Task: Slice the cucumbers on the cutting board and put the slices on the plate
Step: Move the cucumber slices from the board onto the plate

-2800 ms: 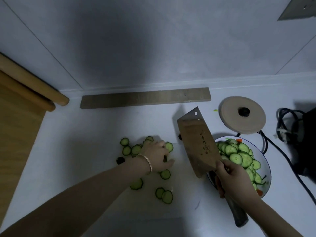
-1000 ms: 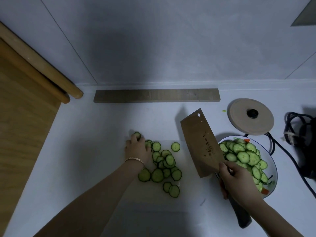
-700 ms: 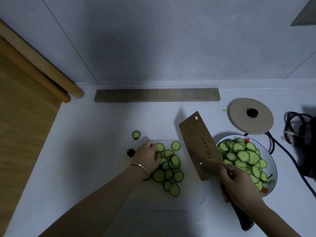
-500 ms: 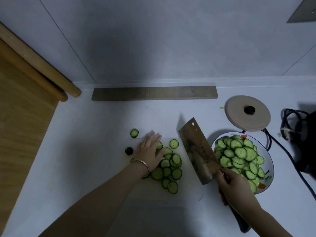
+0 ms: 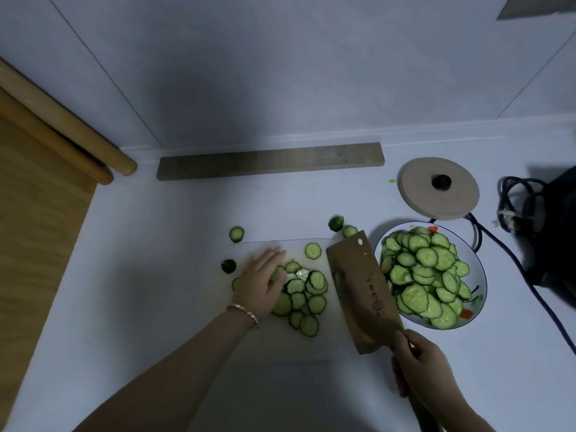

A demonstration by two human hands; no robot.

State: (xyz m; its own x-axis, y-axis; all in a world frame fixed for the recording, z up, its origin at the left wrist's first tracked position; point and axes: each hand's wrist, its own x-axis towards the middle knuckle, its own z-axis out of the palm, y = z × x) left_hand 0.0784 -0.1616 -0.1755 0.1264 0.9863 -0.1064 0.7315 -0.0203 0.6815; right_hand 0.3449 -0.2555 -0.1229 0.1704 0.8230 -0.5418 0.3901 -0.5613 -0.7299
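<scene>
A pile of cucumber slices [image 5: 304, 294] lies on the white cutting board [image 5: 324, 344]. My left hand [image 5: 263, 280] lies flat against the left side of the pile, fingers straight. My right hand [image 5: 419, 367] grips the handle of a broad cleaver [image 5: 363, 294], whose blade stands on the board just right of the pile. To the right stands a white plate [image 5: 478, 294] heaped with cucumber slices [image 5: 424, 275]. Stray slices and dark end pieces [image 5: 336, 223] lie around the board's far and left edges.
A round lid [image 5: 439, 188] with a black knob sits behind the plate. Black cables [image 5: 511, 198] and a dark appliance [image 5: 558, 232] are at the right. A grey strip [image 5: 269, 160] lies along the wall, and wooden furniture [image 5: 37, 213] is at the left.
My left hand has swept the scattered slices into one pile. The cleaver has come down from the air to the board beside the pile, uncovering two pieces behind it.
</scene>
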